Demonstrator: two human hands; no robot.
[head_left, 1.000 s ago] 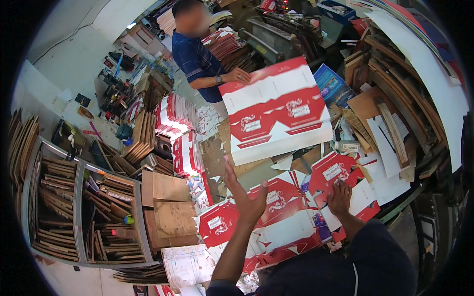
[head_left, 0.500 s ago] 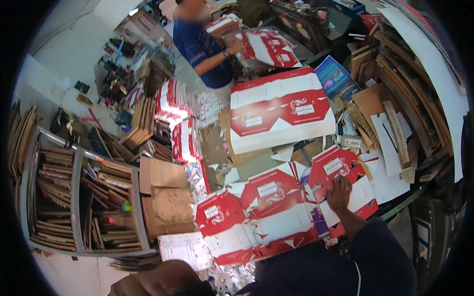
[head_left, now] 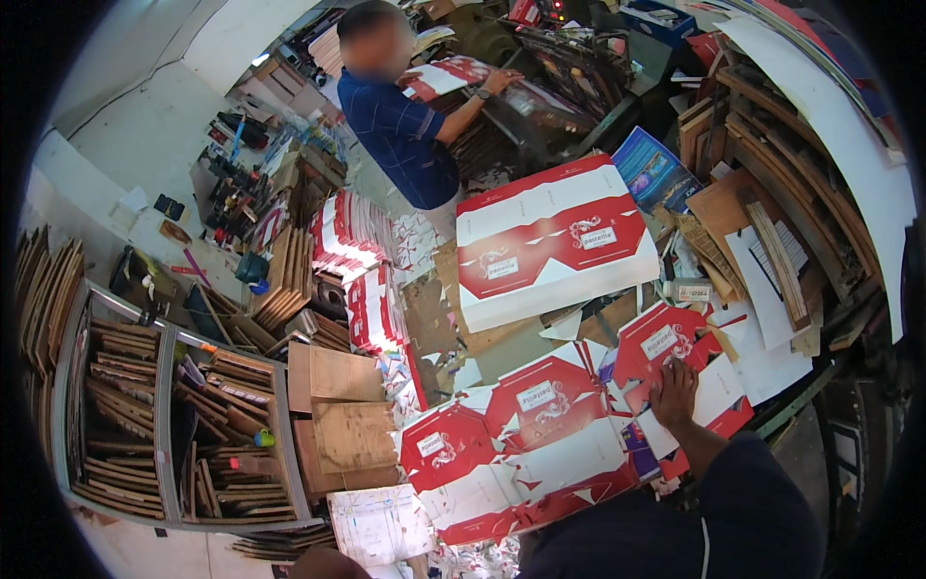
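Note:
My right hand (head_left: 672, 391) lies flat, fingers apart, on a red and white die-cut carton sheet (head_left: 675, 347) at the near right of the table. More such sheets (head_left: 526, 439) are spread flat to its left, overlapping. Behind them sits a thick stack of the same sheets (head_left: 550, 241). Only a sliver of skin (head_left: 318, 565) shows at the bottom edge, and my left hand itself cannot be made out.
A person in a blue shirt (head_left: 405, 135) stands at the back, both hands on a sheet (head_left: 449, 77) at a machine. Upright bundles of sheets (head_left: 352, 232) stand left of the table. A shelf of cardboard (head_left: 174, 425) fills the left. Board offcuts (head_left: 762, 222) pile at the right.
My left hand, raised over the spread sheets a second ago, has dropped out of view. The person in blue let go of the stack and turned to the machine with a sheet.

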